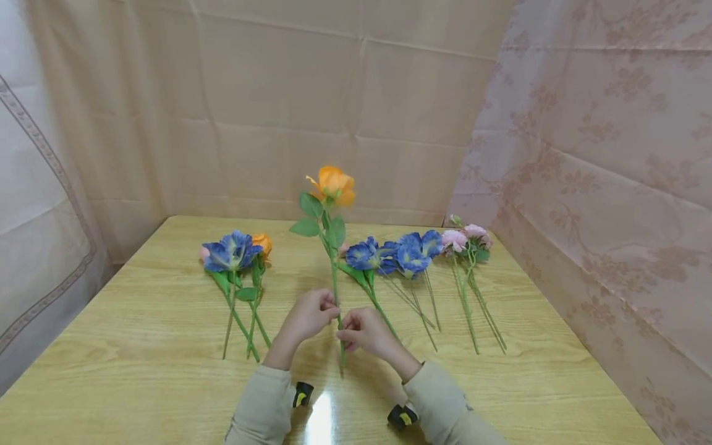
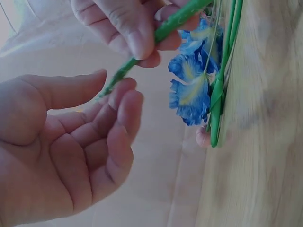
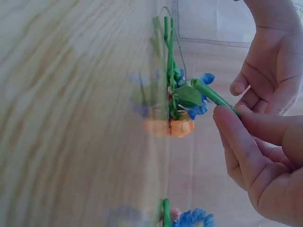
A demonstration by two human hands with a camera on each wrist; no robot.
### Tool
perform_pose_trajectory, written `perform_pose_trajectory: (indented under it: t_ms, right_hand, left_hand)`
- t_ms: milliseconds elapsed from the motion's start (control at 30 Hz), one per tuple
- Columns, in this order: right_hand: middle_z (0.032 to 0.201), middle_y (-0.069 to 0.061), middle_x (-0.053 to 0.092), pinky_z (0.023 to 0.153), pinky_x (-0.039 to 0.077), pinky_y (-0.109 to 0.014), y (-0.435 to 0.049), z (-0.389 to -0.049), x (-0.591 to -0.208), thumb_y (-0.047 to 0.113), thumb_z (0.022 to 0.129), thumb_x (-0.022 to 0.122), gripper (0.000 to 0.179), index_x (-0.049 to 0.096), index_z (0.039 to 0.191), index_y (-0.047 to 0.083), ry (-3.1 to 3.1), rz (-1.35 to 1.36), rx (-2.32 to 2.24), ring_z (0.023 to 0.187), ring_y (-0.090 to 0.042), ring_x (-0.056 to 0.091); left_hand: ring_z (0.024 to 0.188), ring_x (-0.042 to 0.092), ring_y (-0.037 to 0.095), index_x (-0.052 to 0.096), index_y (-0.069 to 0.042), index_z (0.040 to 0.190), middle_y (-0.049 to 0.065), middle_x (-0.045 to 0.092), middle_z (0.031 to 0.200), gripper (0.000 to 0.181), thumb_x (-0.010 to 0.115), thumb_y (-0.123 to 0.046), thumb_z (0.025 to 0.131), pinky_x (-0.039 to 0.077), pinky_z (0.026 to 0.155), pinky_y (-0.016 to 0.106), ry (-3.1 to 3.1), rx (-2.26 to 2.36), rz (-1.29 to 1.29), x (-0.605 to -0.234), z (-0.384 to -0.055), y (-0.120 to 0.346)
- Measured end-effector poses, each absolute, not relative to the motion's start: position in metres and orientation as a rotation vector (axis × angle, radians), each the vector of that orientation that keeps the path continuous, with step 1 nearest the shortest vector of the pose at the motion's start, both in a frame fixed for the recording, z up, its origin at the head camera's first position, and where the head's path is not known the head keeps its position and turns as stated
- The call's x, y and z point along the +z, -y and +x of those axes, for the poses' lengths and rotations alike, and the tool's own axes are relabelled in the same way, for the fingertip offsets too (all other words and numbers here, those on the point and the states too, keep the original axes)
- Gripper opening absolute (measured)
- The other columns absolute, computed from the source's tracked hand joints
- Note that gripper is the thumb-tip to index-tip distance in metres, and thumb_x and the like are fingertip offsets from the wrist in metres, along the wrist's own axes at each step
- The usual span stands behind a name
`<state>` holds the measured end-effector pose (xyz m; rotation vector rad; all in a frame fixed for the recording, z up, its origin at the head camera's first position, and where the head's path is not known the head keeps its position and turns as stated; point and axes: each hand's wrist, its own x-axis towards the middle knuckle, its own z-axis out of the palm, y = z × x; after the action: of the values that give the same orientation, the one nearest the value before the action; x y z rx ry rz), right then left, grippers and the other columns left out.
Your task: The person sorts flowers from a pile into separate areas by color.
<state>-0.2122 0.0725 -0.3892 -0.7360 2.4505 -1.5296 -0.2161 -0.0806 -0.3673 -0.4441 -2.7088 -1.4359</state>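
An orange artificial rose (image 1: 335, 183) with green leaves stands upright between both hands, its bloom above the table's far edge. My right hand (image 1: 364, 334) pinches the lower part of its green stem (image 3: 213, 95) between thumb and fingers; the cut end sticks out past them. Slightly higher, my left hand (image 1: 311, 315) has its thumb and fingers loosely curled round the stem. The left wrist view shows the left palm (image 2: 61, 156) turned up, with a small gap by the thumb tip. The bloom is out of sight in both wrist views.
Left on the wooden table (image 1: 139, 334) lie a blue flower (image 1: 232, 250) and another orange flower (image 1: 261, 245). Several blue flowers (image 1: 413, 254) lie right of centre, pink flowers (image 1: 455, 240) farther right. Curtains (image 1: 278, 93) hang around. Black wrist devices (image 1: 402, 417) sit by the sleeves.
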Motion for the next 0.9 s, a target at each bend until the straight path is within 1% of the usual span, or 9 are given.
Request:
perform_pose_trajectory:
  t_ms: [67, 167, 300, 433, 667, 900]
  right_hand:
    - [0.059, -0.013, 0.058, 0.048, 0.051, -0.03, -0.071, -0.214, -0.392, -0.008, 0.078, 0.062, 0.007, 0.056, 0.074, -0.009, -2.459, -0.704, -1.522, 0.053, -0.032, 0.061]
    - [0.056, -0.011, 0.057, 0.047, 0.05, -0.03, -0.068, -0.216, -0.395, -0.009, 0.077, 0.063, 0.008, 0.055, 0.072, -0.009, -2.46, -0.644, -1.516, 0.051, -0.031, 0.06]
    - [0.055, -0.009, 0.056, 0.046, 0.05, -0.03, -0.065, -0.218, -0.398, -0.008, 0.076, 0.064, 0.01, 0.055, 0.071, -0.008, -2.467, -0.552, -1.494, 0.049, -0.026, 0.06]
    - [0.054, -0.008, 0.056, 0.046, 0.05, -0.029, -0.062, -0.221, -0.4, -0.009, 0.075, 0.064, 0.011, 0.054, 0.07, -0.007, -2.455, -0.485, -1.485, 0.046, -0.021, 0.058]
    - [0.053, -0.011, 0.057, 0.045, 0.05, -0.029, -0.059, -0.227, -0.402, -0.009, 0.075, 0.064, 0.012, 0.056, 0.066, -0.008, -2.436, -0.451, -1.437, 0.044, -0.021, 0.058]
    - [0.049, -0.013, 0.057, 0.043, 0.049, -0.029, -0.056, -0.235, -0.403, -0.01, 0.074, 0.064, 0.014, 0.058, 0.061, -0.008, -2.444, -0.378, -1.36, 0.038, -0.015, 0.055]
  left_hand:
    - [0.059, 0.057, 0.017, 0.062, 0.0, 0.082, 0.006, 0.061, 0.069, 0.005, 0.059, -0.004, 0.083, 0.043, 0.051, 0.026, 2.752, -1.399, -0.417, -0.367, -0.216, 0.082]
    - [0.056, 0.054, 0.012, 0.064, -0.001, 0.088, 0.005, 0.06, 0.072, 0.012, 0.059, -0.012, 0.085, 0.042, 0.05, 0.026, 2.798, -1.334, -0.388, -0.368, -0.215, 0.085]
    - [0.055, 0.053, 0.011, 0.065, -0.002, 0.091, 0.003, 0.059, 0.074, 0.016, 0.06, -0.017, 0.086, 0.042, 0.049, 0.026, 2.83, -1.29, -0.357, -0.369, -0.215, 0.089]
    - [0.056, 0.053, 0.012, 0.065, -0.003, 0.092, 0.003, 0.059, 0.074, 0.017, 0.059, -0.018, 0.087, 0.041, 0.049, 0.027, 2.852, -1.289, -0.337, -0.369, -0.215, 0.091]
    - [0.059, 0.056, 0.013, 0.065, -0.004, 0.092, 0.004, 0.059, 0.079, 0.016, 0.057, -0.017, 0.087, 0.044, 0.052, 0.028, 2.874, -1.317, -0.348, -0.369, -0.214, 0.093]
    - [0.059, 0.056, 0.013, 0.065, -0.003, 0.092, 0.006, 0.061, 0.083, 0.017, 0.057, -0.018, 0.087, 0.045, 0.053, 0.028, 2.894, -1.303, -0.37, -0.371, -0.214, 0.094]
